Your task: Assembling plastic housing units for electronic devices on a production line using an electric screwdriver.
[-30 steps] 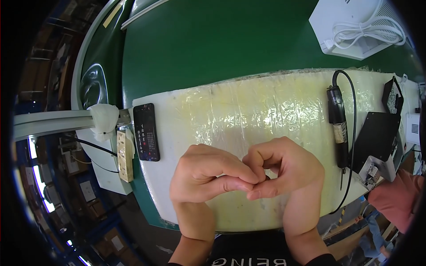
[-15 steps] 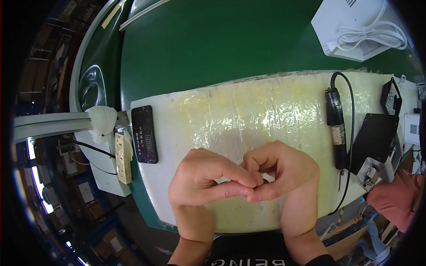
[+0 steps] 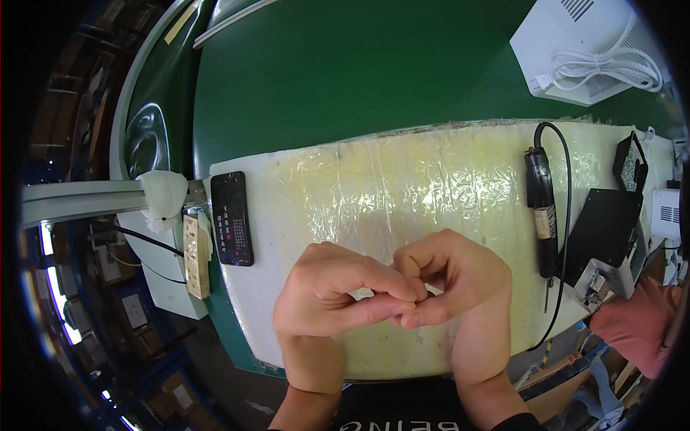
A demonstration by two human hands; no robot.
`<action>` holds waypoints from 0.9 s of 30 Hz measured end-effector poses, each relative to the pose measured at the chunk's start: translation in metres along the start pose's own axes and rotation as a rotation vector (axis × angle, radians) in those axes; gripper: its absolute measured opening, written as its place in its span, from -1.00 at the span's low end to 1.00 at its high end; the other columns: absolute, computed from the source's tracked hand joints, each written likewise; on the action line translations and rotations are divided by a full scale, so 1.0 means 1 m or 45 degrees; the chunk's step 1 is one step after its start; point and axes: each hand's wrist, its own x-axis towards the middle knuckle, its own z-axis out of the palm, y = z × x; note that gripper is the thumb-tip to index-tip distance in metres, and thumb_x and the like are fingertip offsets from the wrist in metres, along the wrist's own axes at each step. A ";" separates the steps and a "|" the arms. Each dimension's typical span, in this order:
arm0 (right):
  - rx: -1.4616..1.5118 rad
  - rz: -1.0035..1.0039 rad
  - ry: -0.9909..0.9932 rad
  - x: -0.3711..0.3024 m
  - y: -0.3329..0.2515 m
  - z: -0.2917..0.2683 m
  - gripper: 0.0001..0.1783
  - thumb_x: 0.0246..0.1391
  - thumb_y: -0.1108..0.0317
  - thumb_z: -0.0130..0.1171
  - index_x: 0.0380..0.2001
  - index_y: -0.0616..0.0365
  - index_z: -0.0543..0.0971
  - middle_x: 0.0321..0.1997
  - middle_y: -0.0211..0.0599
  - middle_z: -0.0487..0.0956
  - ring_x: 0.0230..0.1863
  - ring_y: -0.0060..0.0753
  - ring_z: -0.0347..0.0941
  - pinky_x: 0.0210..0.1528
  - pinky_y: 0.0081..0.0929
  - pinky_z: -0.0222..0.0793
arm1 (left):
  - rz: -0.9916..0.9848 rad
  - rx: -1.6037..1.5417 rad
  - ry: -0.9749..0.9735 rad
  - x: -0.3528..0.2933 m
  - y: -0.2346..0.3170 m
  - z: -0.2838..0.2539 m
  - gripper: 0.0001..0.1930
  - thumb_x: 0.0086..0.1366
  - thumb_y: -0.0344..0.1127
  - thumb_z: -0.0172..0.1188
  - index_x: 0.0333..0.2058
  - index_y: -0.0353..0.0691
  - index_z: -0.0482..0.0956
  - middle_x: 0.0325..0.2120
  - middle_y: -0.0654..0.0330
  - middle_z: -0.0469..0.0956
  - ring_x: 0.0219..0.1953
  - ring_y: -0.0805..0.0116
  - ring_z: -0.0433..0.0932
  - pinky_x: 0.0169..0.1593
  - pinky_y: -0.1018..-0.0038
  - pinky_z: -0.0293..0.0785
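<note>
Two bare hands are meeting fingertip to fingertip: we are bringing the thumb and forefinger of the left hand [image 3: 320, 287] up against those of the right hand [image 3: 466, 276], both closed in a pinch. They are hiding whatever may be lying between them, so we cannot tell what, if anything, is being gripped. We are holding them above a plastic-wrapped, pale yellow pad [image 3: 388, 194], which is resting on the green surface [image 3: 345, 79]. Leftward, a dark phone [image 3: 231, 219] is lying along the pad's edge, and beyond it a cream power strip [image 3: 194, 258] is sitting just below a white bundle [image 3: 164, 195]. To the right, a black electric screwdriver [image 3: 540, 205] is lying on the pad, its black cord [image 3: 568, 194] looping alongside; farther right, a black panel [image 3: 604, 224] is lying near an open black tray [image 3: 630, 167]. Beyond the pad, a white casing [image 3: 543, 47] is standing with a coiled white cable [image 3: 596, 66] against it; nearer us, another person's pink clothing [image 3: 632, 327] is showing.
</note>
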 end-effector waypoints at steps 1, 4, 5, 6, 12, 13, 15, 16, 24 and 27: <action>-0.006 0.005 0.009 0.000 0.000 0.000 -0.74 -0.19 0.64 0.32 -0.60 0.22 0.39 -0.49 -0.32 0.54 -0.40 -0.53 0.50 -0.37 -0.65 0.28 | 0.001 -0.001 0.001 0.000 0.000 0.000 -0.87 -0.01 -0.54 0.34 -0.42 -0.33 0.62 -0.54 0.11 0.63 -0.51 0.33 0.65 -0.45 0.59 0.53; 0.044 0.001 0.012 0.001 0.003 -0.001 -0.74 -0.19 0.64 0.32 -0.61 0.22 0.39 -0.50 -0.33 0.53 -0.40 -0.53 0.50 -0.38 -0.65 0.28 | 0.024 0.002 0.026 0.000 -0.002 0.001 -0.87 -0.01 -0.54 0.33 -0.41 -0.32 0.62 -0.55 0.12 0.63 -0.51 0.35 0.64 -0.45 0.60 0.53; 0.043 0.002 0.013 0.001 0.003 -0.001 -0.74 -0.19 0.64 0.32 -0.61 0.22 0.39 -0.50 -0.33 0.53 -0.40 -0.53 0.50 -0.38 -0.65 0.28 | 0.027 -0.001 0.022 0.000 -0.002 0.001 -0.87 0.00 -0.54 0.33 -0.41 -0.32 0.62 -0.55 0.12 0.63 -0.51 0.35 0.64 -0.45 0.60 0.53; 0.048 -0.006 0.001 0.001 0.002 -0.001 -0.74 -0.19 0.64 0.32 -0.61 0.22 0.39 -0.50 -0.32 0.53 -0.39 -0.52 0.50 -0.38 -0.64 0.28 | 0.031 -0.004 0.018 0.000 -0.002 0.001 -0.87 0.01 -0.53 0.33 -0.41 -0.32 0.62 -0.55 0.12 0.63 -0.51 0.35 0.64 -0.45 0.60 0.53; 0.107 -0.015 -0.047 0.003 0.008 -0.002 -0.74 -0.19 0.65 0.31 -0.60 0.21 0.39 -0.51 -0.30 0.53 -0.39 -0.48 0.52 -0.37 -0.63 0.30 | 0.114 -0.015 -0.033 -0.001 -0.006 -0.002 -0.87 -0.04 -0.55 0.36 -0.49 -0.44 0.58 -0.61 -0.03 0.59 -0.60 0.25 0.61 -0.55 0.55 0.50; 0.108 -0.027 -0.055 0.003 0.008 -0.002 -0.74 -0.19 0.65 0.30 -0.60 0.20 0.39 -0.51 -0.30 0.53 -0.39 -0.47 0.52 -0.37 -0.62 0.31 | 0.113 -0.017 -0.033 -0.001 -0.006 -0.002 -0.87 -0.04 -0.55 0.36 -0.49 -0.44 0.58 -0.61 -0.03 0.59 -0.60 0.25 0.61 -0.55 0.55 0.50; 0.091 -0.025 -0.061 0.002 0.008 -0.003 -0.74 -0.19 0.65 0.30 -0.60 0.20 0.39 -0.52 -0.30 0.54 -0.39 -0.47 0.52 -0.37 -0.62 0.31 | 0.064 -0.015 -0.028 -0.002 -0.006 -0.002 -0.86 0.01 -0.49 0.33 -0.40 -0.32 0.62 -0.55 0.13 0.63 -0.53 0.34 0.64 -0.49 0.62 0.50; 0.075 -0.022 -0.072 0.002 0.008 -0.004 -0.74 -0.19 0.64 0.30 -0.60 0.20 0.39 -0.52 -0.30 0.54 -0.39 -0.47 0.52 -0.36 -0.62 0.31 | 0.063 -0.017 -0.027 -0.002 -0.005 -0.002 -0.86 0.01 -0.49 0.33 -0.40 -0.32 0.62 -0.55 0.13 0.63 -0.53 0.34 0.64 -0.49 0.62 0.50; 0.071 -0.015 -0.092 0.004 0.007 -0.005 -0.74 -0.18 0.64 0.30 -0.61 0.20 0.38 -0.52 -0.29 0.53 -0.39 -0.46 0.53 -0.38 -0.62 0.32 | 0.092 0.071 -0.085 -0.001 -0.004 -0.004 -0.88 -0.04 -0.57 0.33 -0.46 -0.43 0.59 -0.60 -0.01 0.60 -0.61 0.27 0.61 -0.56 0.57 0.48; 0.076 -0.016 -0.083 0.003 0.007 -0.004 -0.74 -0.18 0.64 0.30 -0.61 0.20 0.38 -0.53 -0.30 0.53 -0.40 -0.46 0.53 -0.38 -0.61 0.33 | 0.100 0.059 -0.068 -0.001 -0.003 -0.003 -0.87 -0.04 -0.57 0.33 -0.46 -0.42 0.59 -0.60 0.00 0.60 -0.61 0.28 0.61 -0.56 0.58 0.48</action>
